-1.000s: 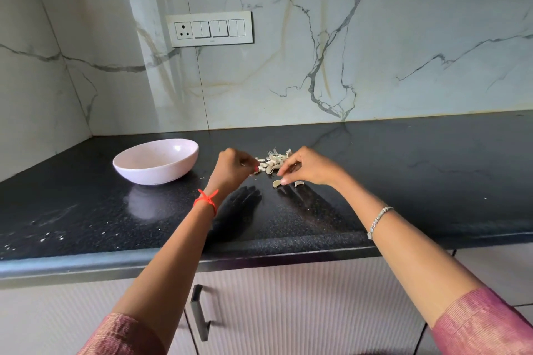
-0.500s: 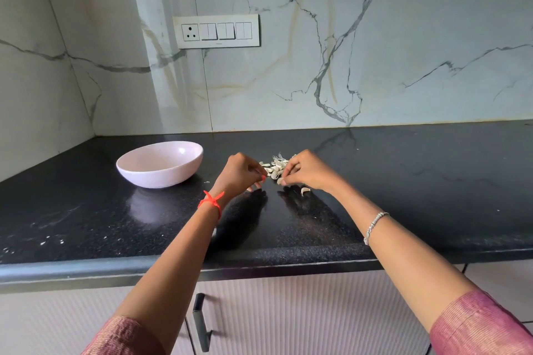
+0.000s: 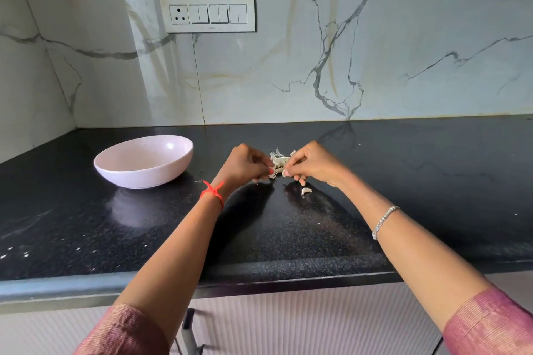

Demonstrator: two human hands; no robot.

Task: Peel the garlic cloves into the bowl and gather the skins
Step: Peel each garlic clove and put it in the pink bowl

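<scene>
Papery garlic skins [image 3: 279, 161] pinched between curled left fingers [image 3: 262, 165] and right fingers [image 3: 294, 166].

1. I see a white marble wall [image 3: 375, 37] with grey and tan veins, meeting a side wall [image 3: 26, 81] at the left corner.
2. A white switch plate [image 3: 207, 14] with one socket sits on it.
3. The surface [image 3: 432, 181] is black, speckled and glossy.
4. Below it are pale ribbed cabinet fronts [image 3: 288, 323] with a dark handle [image 3: 189, 331].
</scene>
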